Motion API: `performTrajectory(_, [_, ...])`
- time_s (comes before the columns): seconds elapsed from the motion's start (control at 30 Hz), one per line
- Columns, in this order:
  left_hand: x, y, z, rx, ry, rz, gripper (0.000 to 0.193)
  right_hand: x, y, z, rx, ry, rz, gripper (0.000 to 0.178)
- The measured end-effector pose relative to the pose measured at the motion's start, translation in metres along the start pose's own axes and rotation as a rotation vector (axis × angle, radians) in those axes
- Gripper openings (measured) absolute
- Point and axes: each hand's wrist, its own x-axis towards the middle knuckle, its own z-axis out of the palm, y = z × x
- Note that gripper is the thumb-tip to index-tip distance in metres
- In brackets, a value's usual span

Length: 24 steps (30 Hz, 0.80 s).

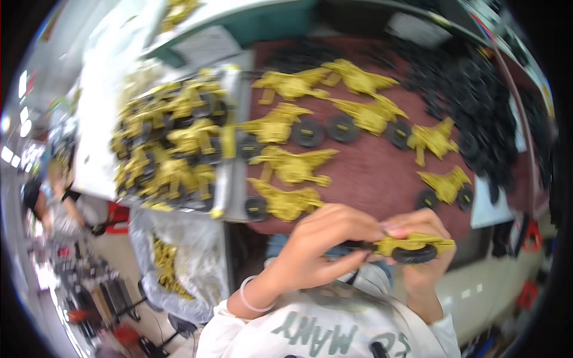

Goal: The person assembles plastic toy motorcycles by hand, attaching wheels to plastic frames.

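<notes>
Yellow plastic in play, a slim moulded body (403, 243) with a round black wheel (416, 255), gripped at the maroon tabletop's (364, 173) near edge, left hand (325, 241) pinching one end, right hand (420, 275) curled around the other, similar yellow pieces (296, 165) spread beyond, heaped black parts (477, 113) off to the right.

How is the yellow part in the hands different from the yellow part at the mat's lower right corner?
The held part is in the right hand, the left hand at its end; the corner part lies on the mat. The held part's visible wheel looks narrow and oval; the corner part's two wheels look rounder. Both are yellow with black wheels.
</notes>
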Motion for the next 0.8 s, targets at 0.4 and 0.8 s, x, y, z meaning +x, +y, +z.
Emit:
performTrajectory(0.4, [-0.002, 0.042, -0.061, -0.065, -0.003, -0.469, 0.040, 0.006, -0.002, 0.020, -0.207, -0.091, -0.331, 0.060])
performTrajectory(0.8, [-0.081, -0.004, -0.283, 0.404, 1.373, -0.195, 0.050, 0.009, 0.008, 0.016, 0.004, -0.004, -0.080, 0.031])
